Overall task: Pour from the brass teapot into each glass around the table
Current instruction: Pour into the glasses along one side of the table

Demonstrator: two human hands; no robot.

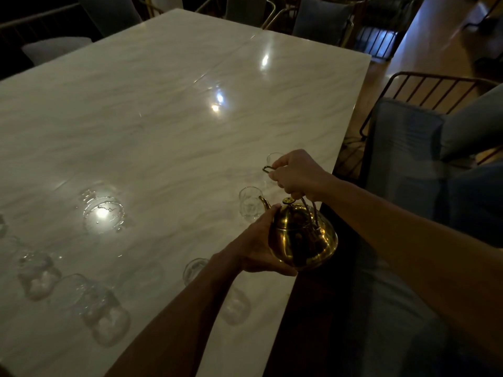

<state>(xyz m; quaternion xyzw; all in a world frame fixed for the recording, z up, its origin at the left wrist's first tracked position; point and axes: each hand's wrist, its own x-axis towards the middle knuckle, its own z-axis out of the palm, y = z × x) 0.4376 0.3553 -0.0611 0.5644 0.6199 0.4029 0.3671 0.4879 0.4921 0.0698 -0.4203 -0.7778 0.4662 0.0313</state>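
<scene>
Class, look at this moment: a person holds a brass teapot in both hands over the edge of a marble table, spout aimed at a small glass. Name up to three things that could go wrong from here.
1. The spout sits beside the glass, not clearly over its narrow mouth, so the stream may miss.
2. The left hand cups the teapot body; if hot, it could burn.
3. The left forearm crosses above another glass and might knock it.

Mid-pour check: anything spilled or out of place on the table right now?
Yes. A puddle of clear liquid with scattered droplets lies on the marble table, left of the brass teapot and not inside any glass, catching the light. Nothing looks tipped over or broken; dimness limits detail.
</scene>
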